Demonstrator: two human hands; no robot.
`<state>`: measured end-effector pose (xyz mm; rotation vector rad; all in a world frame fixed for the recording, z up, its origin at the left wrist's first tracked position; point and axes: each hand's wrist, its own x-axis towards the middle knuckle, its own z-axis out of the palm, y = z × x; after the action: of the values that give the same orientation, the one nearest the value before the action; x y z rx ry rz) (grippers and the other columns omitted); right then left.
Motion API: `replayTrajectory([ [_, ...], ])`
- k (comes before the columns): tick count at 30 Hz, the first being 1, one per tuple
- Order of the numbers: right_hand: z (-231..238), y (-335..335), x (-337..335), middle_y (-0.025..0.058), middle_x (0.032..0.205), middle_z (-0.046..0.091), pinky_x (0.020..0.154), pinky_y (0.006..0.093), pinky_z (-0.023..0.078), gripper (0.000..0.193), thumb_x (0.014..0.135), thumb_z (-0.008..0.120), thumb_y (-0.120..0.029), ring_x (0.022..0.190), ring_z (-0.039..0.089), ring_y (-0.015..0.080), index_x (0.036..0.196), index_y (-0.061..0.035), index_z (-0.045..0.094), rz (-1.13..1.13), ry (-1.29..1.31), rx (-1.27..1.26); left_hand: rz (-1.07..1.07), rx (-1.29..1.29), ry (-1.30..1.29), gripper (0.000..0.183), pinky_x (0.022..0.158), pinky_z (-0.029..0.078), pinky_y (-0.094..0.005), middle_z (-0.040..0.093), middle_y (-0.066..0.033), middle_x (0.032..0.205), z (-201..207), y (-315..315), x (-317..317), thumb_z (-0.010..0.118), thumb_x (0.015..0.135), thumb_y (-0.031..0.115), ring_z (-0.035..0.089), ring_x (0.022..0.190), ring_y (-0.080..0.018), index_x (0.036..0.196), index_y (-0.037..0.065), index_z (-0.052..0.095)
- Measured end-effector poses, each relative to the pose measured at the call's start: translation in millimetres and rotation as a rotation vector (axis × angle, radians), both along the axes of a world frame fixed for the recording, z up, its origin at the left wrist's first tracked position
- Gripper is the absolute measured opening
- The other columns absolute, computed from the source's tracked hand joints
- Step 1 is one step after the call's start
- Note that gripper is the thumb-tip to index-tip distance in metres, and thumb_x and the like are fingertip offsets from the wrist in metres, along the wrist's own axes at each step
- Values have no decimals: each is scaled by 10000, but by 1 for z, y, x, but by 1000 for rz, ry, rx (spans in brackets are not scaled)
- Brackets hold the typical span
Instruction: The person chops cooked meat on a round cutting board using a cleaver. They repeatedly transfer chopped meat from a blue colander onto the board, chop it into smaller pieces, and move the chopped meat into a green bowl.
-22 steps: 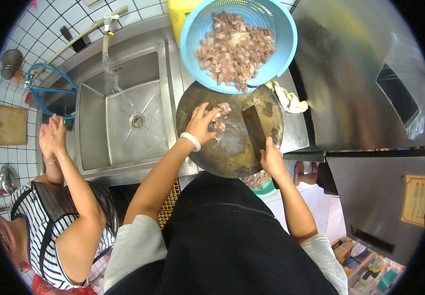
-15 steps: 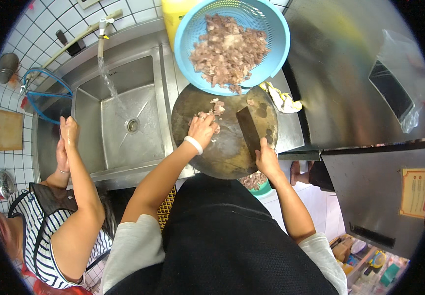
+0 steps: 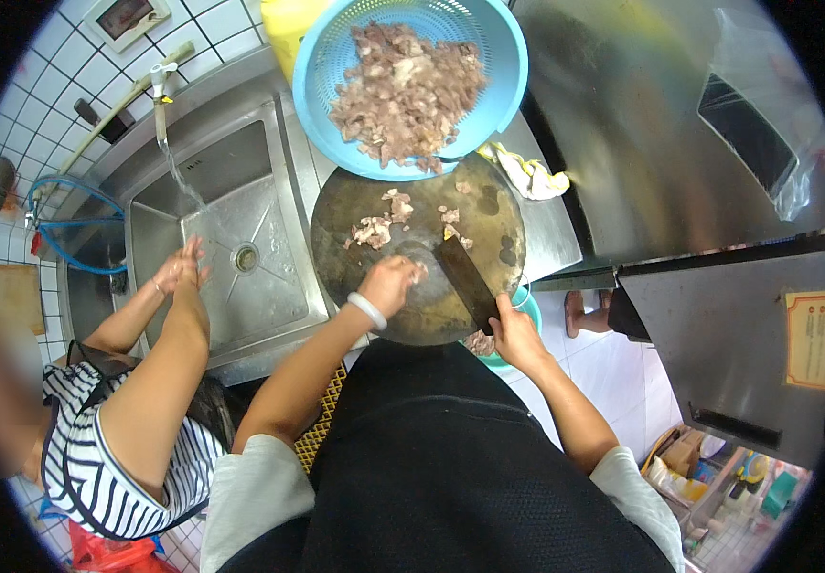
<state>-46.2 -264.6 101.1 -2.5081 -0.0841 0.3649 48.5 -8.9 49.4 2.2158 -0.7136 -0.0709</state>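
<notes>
My right hand [image 3: 517,332] is closed round the handle end of a cleaver [image 3: 467,283] with a dark, broad blade. The blade lies slantwise over a round, worn chopping board [image 3: 374,210]. A few meat scraps [image 3: 454,227] lie at its far end. My left hand [image 3: 390,286], with a white band at the wrist, is over the near part of the board. Its fingers are curled in on a small pale piece of meat [image 3: 419,273], partly blurred. Farther left on the board sits a loose cluster of chopped meat [image 3: 371,231].
A blue colander [image 3: 510,95] of chopped meat overhangs the board's far edge. Left is a steel sink [image 3: 283,220] with a running tap [image 3: 159,81]; a co-worker's hands [image 3: 183,265] are over it. A yellow-white cloth [image 3: 532,179] lies right; a green tub [image 3: 527,310] stands below.
My left hand has come nearer and right, away from the meat cluster. The cleaver has shifted slightly left, with scraps now by its far end. The co-worker's hands have moved over the sink.
</notes>
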Motion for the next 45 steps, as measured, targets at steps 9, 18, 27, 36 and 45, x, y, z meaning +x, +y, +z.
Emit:
replayTrajectory([
  [9,46,22,-11,249,707,627,572,521,510,194,811,494,-33,669,640,418,975,-39,389,250,-12,-254,256,-153,-55,158,761,491,-400,571,-158,956,-35,-32,-46,613,783,-16,587,864,-336,930,30,652],
  [18,10,33,56,254,727,626,608,507,506,283,774,517,-1,738,638,423,1003,-23,353,251,30,-106,251,-125,-97,126,801,483,-408,571,-150,989,-45,-33,-46,597,799,5,569,916,-345,912,47,634],
  [27,18,37,19,270,708,609,594,529,495,272,787,488,14,707,626,441,1016,-14,343,282,116,-75,195,-113,-156,119,802,475,-404,577,-157,980,-43,-32,-49,584,783,-19,567,905,-348,887,25,621],
  [36,54,14,18,267,754,624,607,516,501,283,779,489,5,705,621,452,1025,-11,350,406,211,-183,250,-145,-181,154,796,469,-418,592,-171,931,-39,-25,-55,578,746,-38,566,877,-368,883,17,623],
  [45,1,50,48,255,718,625,596,505,504,362,752,527,8,700,629,438,1059,8,335,305,98,-42,211,-85,-291,141,804,453,-414,593,-149,953,-32,-14,-64,637,751,-1,567,891,-341,890,17,623],
])
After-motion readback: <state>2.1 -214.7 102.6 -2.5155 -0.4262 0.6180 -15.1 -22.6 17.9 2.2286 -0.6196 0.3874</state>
